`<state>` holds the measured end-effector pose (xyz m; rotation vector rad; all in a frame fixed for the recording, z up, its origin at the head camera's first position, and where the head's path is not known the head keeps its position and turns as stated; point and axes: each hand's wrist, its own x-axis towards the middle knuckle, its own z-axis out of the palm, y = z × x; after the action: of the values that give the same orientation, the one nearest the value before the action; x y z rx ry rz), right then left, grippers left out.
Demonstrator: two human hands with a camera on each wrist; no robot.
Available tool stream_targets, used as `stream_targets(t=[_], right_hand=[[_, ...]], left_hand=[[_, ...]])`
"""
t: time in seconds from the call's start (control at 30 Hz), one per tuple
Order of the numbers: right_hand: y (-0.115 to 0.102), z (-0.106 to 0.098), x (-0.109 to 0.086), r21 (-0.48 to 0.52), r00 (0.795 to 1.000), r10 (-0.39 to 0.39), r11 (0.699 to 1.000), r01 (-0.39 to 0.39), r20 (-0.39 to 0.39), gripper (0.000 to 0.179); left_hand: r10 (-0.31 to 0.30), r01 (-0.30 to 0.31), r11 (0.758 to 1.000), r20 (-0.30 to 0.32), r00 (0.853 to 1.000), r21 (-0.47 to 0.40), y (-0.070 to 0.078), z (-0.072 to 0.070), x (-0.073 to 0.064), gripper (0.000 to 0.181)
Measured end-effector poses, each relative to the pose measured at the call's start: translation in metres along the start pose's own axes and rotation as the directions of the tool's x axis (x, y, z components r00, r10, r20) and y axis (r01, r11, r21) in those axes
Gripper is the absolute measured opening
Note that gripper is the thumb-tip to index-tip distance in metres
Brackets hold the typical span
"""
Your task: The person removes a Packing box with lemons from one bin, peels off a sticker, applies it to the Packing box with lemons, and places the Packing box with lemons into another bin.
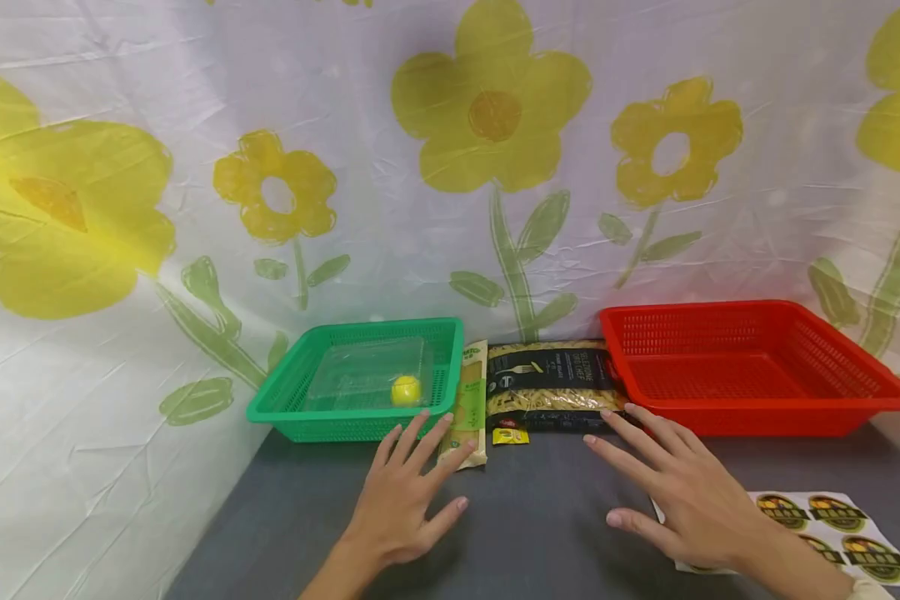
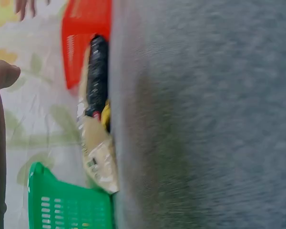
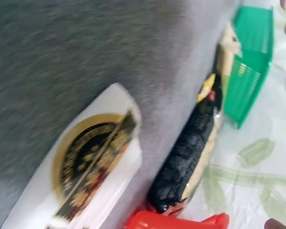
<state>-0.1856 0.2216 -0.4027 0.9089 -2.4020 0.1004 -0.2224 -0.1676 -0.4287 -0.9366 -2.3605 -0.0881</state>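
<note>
My left hand hovers over the dark table with fingers spread, holding nothing. Its fingertips are nearest the green basket and a slim cream-and-green packet. Across from it, my right hand is also spread and holds nothing, partly in front of a sheet of round stickers. Between the baskets lies a black pasta bag with a clear lower part showing pasta. A small yellow sachet lies before it. Inside the green basket are a clear plastic container and a yellow ball.
A red basket stands at the back right, against the pasta bag's side. Behind everything hangs a white cloth printed with yellow flowers. The grey table surface stretches below both hands.
</note>
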Motion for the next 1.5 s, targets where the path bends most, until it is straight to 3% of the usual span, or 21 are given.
stream_targets(t=[0.17,0.23,0.27,0.33,0.4,0.5,0.6,0.7,0.77,0.83,0.87,0.97,1.03,1.17,1.23,1.27,1.37,1.5], right_hand=[[-0.001,-0.001,0.006,0.085,0.996,0.061,0.995,-0.056,-0.058,0.087],[-0.001,-0.002,0.010,0.126,0.994,0.085,0.989,-0.075,-0.075,0.088],[-0.001,-0.003,0.012,0.147,0.992,0.098,0.985,-0.085,-0.081,0.088],[-0.001,-0.005,0.017,0.187,0.988,0.125,0.977,-0.106,-0.095,0.090],[-0.002,-0.006,0.023,0.224,0.982,0.149,0.967,-0.120,-0.113,0.092],[-0.006,-0.007,0.034,0.279,0.974,0.173,0.952,-0.127,-0.148,0.093],[-0.010,-0.008,0.045,0.322,0.968,0.182,0.939,-0.119,-0.173,0.093],[-0.015,-0.009,0.057,0.370,0.966,0.193,0.922,-0.119,-0.169,0.093],[-0.017,-0.008,0.064,0.412,0.965,0.203,0.903,-0.120,-0.165,0.092],[-0.020,-0.006,0.071,0.457,0.962,0.219,0.881,-0.123,-0.163,0.092],[-0.021,-0.004,0.075,0.481,0.960,0.227,0.868,-0.124,-0.162,0.091],[-0.025,0.003,0.085,0.544,0.955,0.249,0.830,-0.124,-0.163,0.091],[-0.029,0.009,0.092,0.582,0.953,0.258,0.805,-0.119,-0.162,0.090],[-0.038,0.023,0.104,0.653,0.948,0.281,0.748,-0.118,-0.150,0.086],[-0.042,0.030,0.108,0.685,0.943,0.301,0.717,-0.127,-0.140,0.084],[-0.044,0.032,0.111,0.701,0.941,0.311,0.701,-0.131,-0.135,0.083],[-0.046,0.038,0.118,0.735,0.934,0.334,0.664,-0.138,-0.127,0.079],[-0.048,0.043,0.131,0.767,0.929,0.357,0.622,-0.160,-0.095,0.075]], left_hand=[[-0.074,0.068,0.996,-0.122,0.990,-0.054,-0.010,-0.002,-0.003,0.069],[-0.105,0.082,0.990,-0.221,0.970,-0.112,-0.016,-0.001,-0.002,0.066],[-0.125,0.086,0.985,-0.279,0.952,-0.147,-0.019,-0.001,-0.002,0.062],[-0.176,0.095,0.972,-0.396,0.901,-0.217,-0.026,0.001,-0.001,0.054],[-0.241,0.104,0.952,-0.497,0.834,-0.287,-0.033,0.003,0.000,0.043],[-0.388,0.173,0.900,-0.554,0.737,-0.400,-0.042,0.007,-0.002,0.030],[-0.552,0.254,0.811,-0.545,0.631,-0.528,-0.047,0.011,-0.003,0.021],[-0.714,0.353,0.683,-0.481,0.509,-0.640,-0.051,0.014,-0.003,0.013],[-0.794,0.408,0.597,-0.440,0.418,-0.690,-0.054,0.015,-0.002,0.011],[-0.855,0.454,0.514,-0.391,0.341,-0.728,-0.056,0.015,0.000,0.014],[-0.877,0.468,0.477,-0.368,0.308,-0.744,-0.058,0.016,0.001,0.016],[-0.925,0.470,0.378,-0.298,0.237,-0.797,-0.062,0.019,0.002,0.022],[-0.951,0.450,0.307,-0.249,0.185,-0.839,-0.066,0.021,0.002,0.024],[-0.986,0.389,0.165,-0.152,0.065,-0.906,-0.077,0.024,-0.001,0.024],[-0.995,0.353,0.096,-0.093,0.026,-0.931,-0.081,0.025,-0.002,0.024],[-0.998,0.337,0.065,-0.063,0.016,-0.939,-0.083,0.026,-0.003,0.025],[-1.000,0.293,-0.012,0.015,0.009,-0.956,-0.087,0.029,-0.004,0.028],[-0.996,0.242,-0.083,0.085,0.001,-0.967,-0.090,0.035,-0.003,0.029]])
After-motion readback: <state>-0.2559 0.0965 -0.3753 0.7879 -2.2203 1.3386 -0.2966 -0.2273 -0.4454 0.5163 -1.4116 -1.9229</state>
